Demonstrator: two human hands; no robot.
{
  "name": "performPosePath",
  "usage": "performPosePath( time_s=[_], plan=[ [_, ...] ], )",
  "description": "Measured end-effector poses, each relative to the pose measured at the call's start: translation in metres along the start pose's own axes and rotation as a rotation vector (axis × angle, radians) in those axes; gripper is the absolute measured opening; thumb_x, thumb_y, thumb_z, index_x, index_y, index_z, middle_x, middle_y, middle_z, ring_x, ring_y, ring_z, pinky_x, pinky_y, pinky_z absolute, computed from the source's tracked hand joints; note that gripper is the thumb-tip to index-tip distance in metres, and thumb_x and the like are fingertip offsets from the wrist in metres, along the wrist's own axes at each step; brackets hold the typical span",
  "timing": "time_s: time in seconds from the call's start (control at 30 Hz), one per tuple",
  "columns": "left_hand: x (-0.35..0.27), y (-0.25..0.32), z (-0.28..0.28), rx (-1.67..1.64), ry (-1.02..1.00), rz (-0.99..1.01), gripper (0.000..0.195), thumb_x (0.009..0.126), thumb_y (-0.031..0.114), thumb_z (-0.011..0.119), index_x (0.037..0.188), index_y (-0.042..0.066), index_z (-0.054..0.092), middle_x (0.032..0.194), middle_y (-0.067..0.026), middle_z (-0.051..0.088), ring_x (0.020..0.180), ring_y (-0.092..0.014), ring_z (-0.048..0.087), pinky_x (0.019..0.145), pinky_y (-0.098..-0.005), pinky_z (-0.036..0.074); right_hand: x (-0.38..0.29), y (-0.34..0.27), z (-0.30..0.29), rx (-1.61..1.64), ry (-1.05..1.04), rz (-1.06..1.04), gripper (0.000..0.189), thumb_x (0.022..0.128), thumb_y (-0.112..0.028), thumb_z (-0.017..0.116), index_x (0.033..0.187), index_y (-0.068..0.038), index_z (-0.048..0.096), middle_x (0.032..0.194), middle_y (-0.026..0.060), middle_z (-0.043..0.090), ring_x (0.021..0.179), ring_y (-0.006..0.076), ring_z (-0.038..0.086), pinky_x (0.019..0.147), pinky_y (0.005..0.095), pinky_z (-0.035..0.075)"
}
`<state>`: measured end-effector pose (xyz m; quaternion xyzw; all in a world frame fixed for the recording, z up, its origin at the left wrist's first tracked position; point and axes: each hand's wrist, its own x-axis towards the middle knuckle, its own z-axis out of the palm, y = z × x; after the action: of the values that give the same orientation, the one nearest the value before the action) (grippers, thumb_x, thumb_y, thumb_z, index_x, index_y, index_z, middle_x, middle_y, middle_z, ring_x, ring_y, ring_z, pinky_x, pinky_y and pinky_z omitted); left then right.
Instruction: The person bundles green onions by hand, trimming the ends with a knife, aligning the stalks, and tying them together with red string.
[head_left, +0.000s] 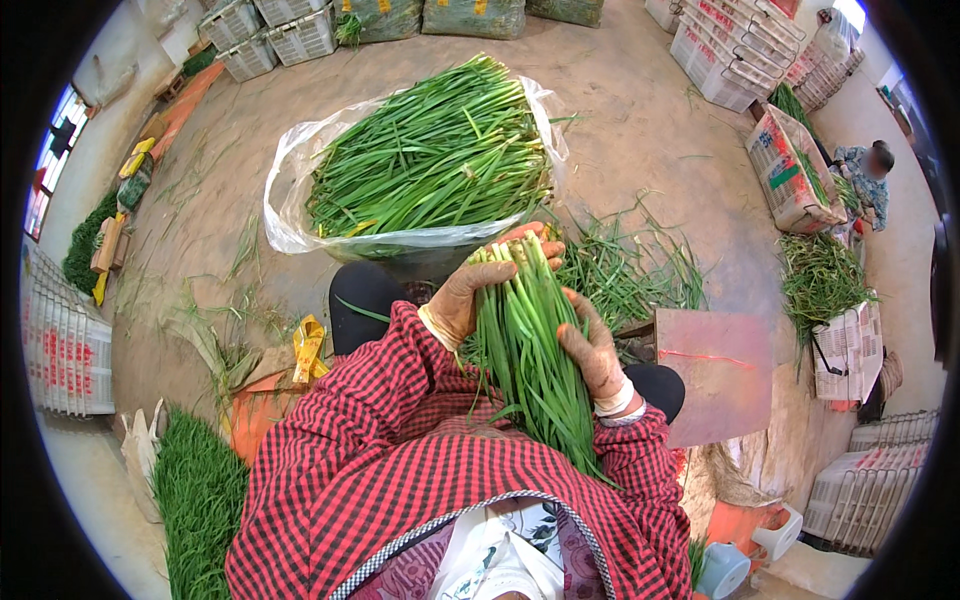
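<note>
A bunch of garlic chives (534, 345) lies upright between my hands, pale stem ends up and green leaves hanging over my lap. My left hand (461, 296), in a soiled thin glove, holds it near the stem ends, thumb in front and fingers behind. Lower on the other side, my right hand (600, 360) presses the leaves with thumb and fingers. Some fingertips stick out of the gloves. Just beyond my knees, a large heap of garlic chives (435, 150) fills a clear plastic bag (289, 202).
Loose leaves (630, 270) litter the floor by a pinkish board (712, 382) with a red tie on it. Yellow ribbon (308, 345) lies left. More greens (196, 502) stand behind my left side. White crates (735, 56) are stacked around; a person (862, 176) sits far right.
</note>
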<state>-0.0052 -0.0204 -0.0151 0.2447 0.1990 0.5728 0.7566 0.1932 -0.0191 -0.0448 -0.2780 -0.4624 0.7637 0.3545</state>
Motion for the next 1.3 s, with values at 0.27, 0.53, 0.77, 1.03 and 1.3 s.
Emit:
performPosePath(
  time_s=[0.27,0.53,0.77,1.03,1.3],
  plan=[
    [-0.001,-0.007,-0.007,-0.047,-0.004,0.051,0.076,0.071,0.016,0.062,0.139,0.003,0.030,0.137,-0.0198,0.039,0.124,-0.031,0.043,0.105,-0.0417,0.034,0.005,0.010,0.015,-0.279,0.247,-0.145,0.028,0.095,-0.023,0.051,0.104,0.002,0.057,0.085,0.0024,0.061,0.080,0.0093,0.052,0.072,0.0242,0.043],
    [-0.008,-0.003,-0.001,0.203,0.018,-0.015,0.079,0.073,0.018,0.069,0.139,0.003,0.029,0.131,-0.0207,0.046,0.120,-0.028,0.047,0.103,-0.0407,0.037,0.002,0.006,0.032,-0.870,0.364,-0.550,0.017,0.090,-0.014,0.056,0.101,-0.002,0.060,0.082,0.0175,0.063,0.071,0.0288,0.063,0.064,0.0318,0.049],
    [-0.008,-0.011,-0.011,0.008,0.011,-0.002,0.064,0.072,0.006,0.063,0.131,-0.003,0.038,0.122,-0.0148,0.054,0.112,-0.026,0.055,0.098,-0.0386,0.043,0.006,0.011,0.019,-0.128,0.303,-0.199,0.022,0.092,-0.014,0.056,0.107,0.002,0.057,0.093,0.0059,0.064,0.084,0.0097,0.057,0.075,0.0247,0.046],
    [-0.012,-0.006,-0.006,0.070,0.044,0.023,0.073,0.070,0.008,0.062,0.136,-0.003,0.032,0.129,-0.0173,0.049,0.116,-0.027,0.052,0.101,-0.0398,0.040,0.012,-0.008,0.010,-0.401,0.250,-0.074,0.022,0.087,-0.015,0.062,0.102,0.001,0.059,0.089,0.0006,0.063,0.078,0.0062,0.055,0.070,0.0213,0.044],
    [-0.015,-0.005,0.004,0.018,-0.109,-0.044,0.088,0.063,0.015,0.065,0.140,0.000,0.026,0.136,-0.0193,0.041,0.124,-0.030,0.043,0.107,-0.0410,0.032,0.008,-0.004,0.015,-0.067,0.129,0.099,0.017,0.090,-0.015,0.057,0.099,-0.001,0.061,0.087,-0.0008,0.061,0.075,0.0070,0.054,0.069,0.0228,0.045]
  ],
)
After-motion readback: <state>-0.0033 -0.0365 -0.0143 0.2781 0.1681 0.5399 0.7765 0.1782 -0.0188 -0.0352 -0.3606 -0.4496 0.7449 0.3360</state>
